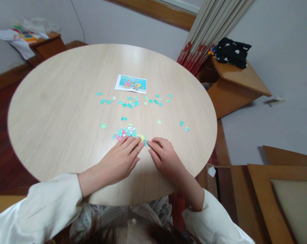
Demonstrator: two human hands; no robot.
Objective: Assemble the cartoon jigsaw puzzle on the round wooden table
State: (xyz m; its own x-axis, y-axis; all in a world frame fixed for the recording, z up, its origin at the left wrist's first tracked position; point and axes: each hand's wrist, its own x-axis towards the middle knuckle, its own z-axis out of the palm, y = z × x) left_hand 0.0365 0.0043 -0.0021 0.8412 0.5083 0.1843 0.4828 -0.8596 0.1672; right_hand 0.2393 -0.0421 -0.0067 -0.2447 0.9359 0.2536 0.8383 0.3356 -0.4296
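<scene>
No writing can be read anywhere: the small rectangular printed picture card (pixel 130 83) on the round pale wood-grain table (pixel 54 112) shows a pink and a yellow cartoon figure on turquoise, and any lettering on it is too small to make out. The partly joined turquoise jigsaw cluster (pixel 127 132) lies near the table's near edge. The left hand (pixel 120 158) lies flat, fingers pressed together, with its tips covering the cluster's lower edge. The right hand (pixel 164 156) is just beside it, fingers bent and tips down at 1 small turquoise piece; whether it pinches that piece cannot be told. Loose turquoise jigsaw pieces (pixel 130 102) are scattered between the cluster and the card. Right of the table, an open brown cardboard box (pixel 234 84) bears a black white-spotted cloth (pixel 232 51); the box's inside is hidden.
</scene>
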